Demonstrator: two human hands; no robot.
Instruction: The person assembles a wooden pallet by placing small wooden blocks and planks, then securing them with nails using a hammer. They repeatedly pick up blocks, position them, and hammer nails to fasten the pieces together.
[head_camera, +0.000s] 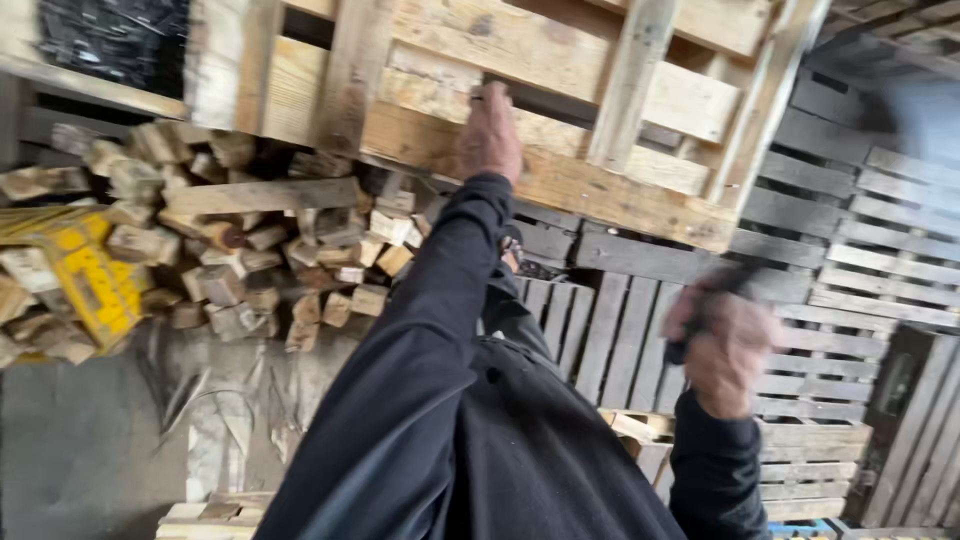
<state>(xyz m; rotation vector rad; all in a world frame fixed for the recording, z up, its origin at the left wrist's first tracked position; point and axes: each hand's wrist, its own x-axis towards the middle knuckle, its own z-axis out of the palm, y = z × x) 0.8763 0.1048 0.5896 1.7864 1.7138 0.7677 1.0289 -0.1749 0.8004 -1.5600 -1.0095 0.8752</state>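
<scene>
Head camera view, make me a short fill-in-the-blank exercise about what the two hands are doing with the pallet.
1. The left hand grips a raised wooden ____.
2. The right hand is closed around a dark, blurred ____.
3. Beyond the left arm lies a heap of cut wooden ____.
4. Left of that heap sits a ____ box.

Missing words: pallet; tool; blocks; yellow

grey floor (80, 450) | wood offcut heap (230, 250) | stacked grey pallets (860, 250)
</scene>
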